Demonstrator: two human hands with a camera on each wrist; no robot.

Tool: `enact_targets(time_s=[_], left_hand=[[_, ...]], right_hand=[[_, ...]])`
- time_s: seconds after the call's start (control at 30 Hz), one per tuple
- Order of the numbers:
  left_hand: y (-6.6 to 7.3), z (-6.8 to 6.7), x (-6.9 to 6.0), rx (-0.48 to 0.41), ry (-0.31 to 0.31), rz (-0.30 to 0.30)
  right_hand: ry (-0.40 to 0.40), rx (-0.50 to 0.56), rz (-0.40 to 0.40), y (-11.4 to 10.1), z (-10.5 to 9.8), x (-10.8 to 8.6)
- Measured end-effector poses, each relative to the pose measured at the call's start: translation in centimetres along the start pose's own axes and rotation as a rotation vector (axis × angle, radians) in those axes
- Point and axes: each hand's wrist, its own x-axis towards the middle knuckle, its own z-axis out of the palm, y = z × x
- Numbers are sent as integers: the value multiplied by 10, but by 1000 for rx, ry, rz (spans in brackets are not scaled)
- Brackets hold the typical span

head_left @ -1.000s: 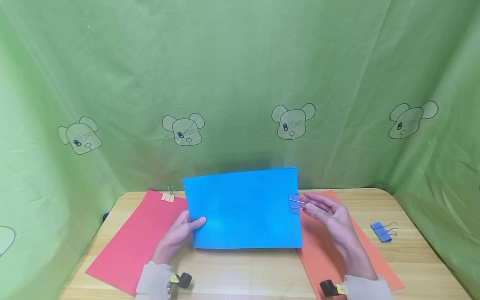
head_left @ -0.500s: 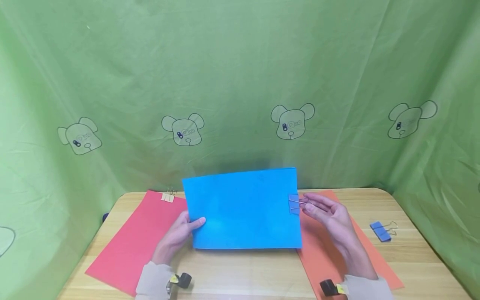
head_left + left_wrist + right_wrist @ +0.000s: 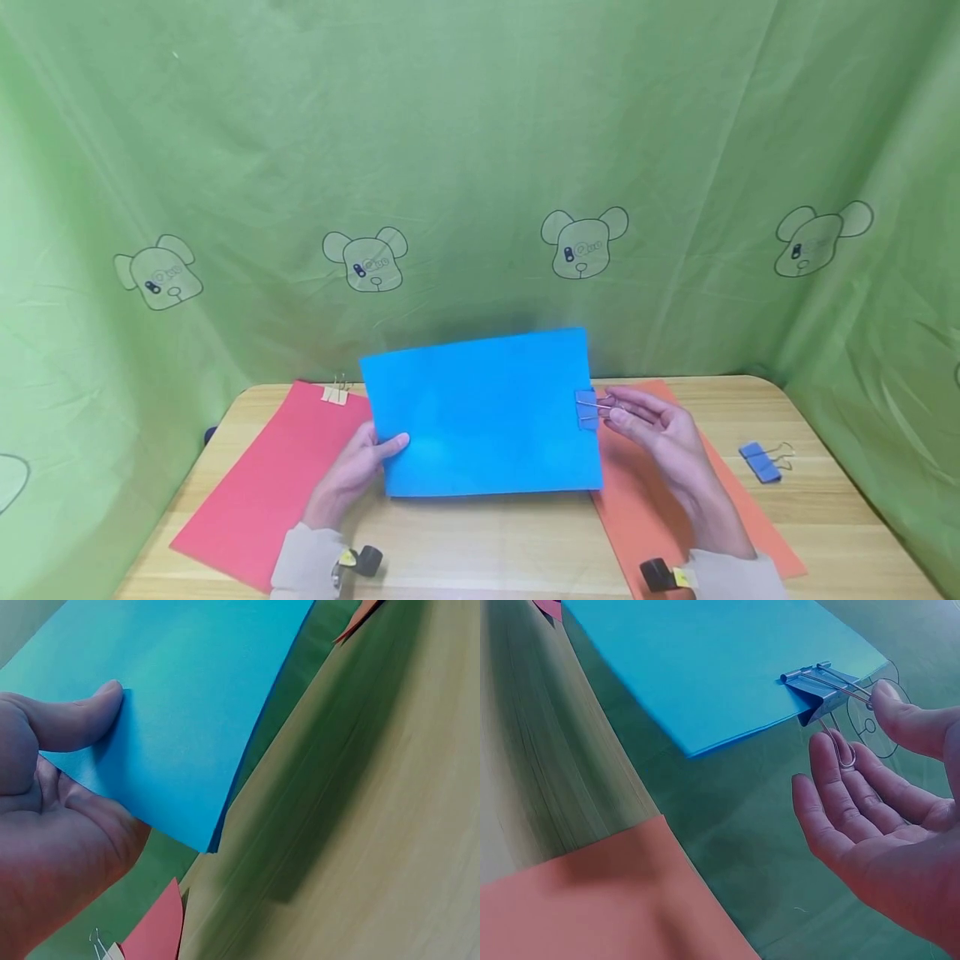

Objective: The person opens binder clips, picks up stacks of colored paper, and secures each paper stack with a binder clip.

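A stack of blue paper (image 3: 480, 408) is held up above the table, its broad face toward me. My left hand (image 3: 358, 462) grips its left edge, thumb on the front and fingers behind. A blue binder clip (image 3: 587, 409) sits on the right edge of the paper. With my right hand (image 3: 663, 429) I pinch the clip's wire handles between thumb and fingers. In the right wrist view the clip (image 3: 817, 691) straddles the paper's edge, and its two handles stand apart, the thumb at one and fingertips at the other.
Red paper (image 3: 273, 479) with a cream binder clip (image 3: 335, 395) lies at left. Orange paper (image 3: 652, 492) lies under the right arm. Another blue binder clip (image 3: 761, 462) lies farther right on the wooden table (image 3: 487, 550). A green curtain (image 3: 465, 125) stands behind.
The blue paper has tilted slightly, its upper right corner shifting up and to the left. Both hands keep their holds, almost still.
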Motion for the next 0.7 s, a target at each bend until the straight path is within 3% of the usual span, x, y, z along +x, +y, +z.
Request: enact_targets(time_s=[0.53, 0.7], left_hand=[[0, 1, 0, 6, -2, -19], [2, 1, -3, 15, -31, -24]], right_hand=[[-34, -11, 16, 0, -1, 0], [-38, 18, 14, 1, -2, 0]])
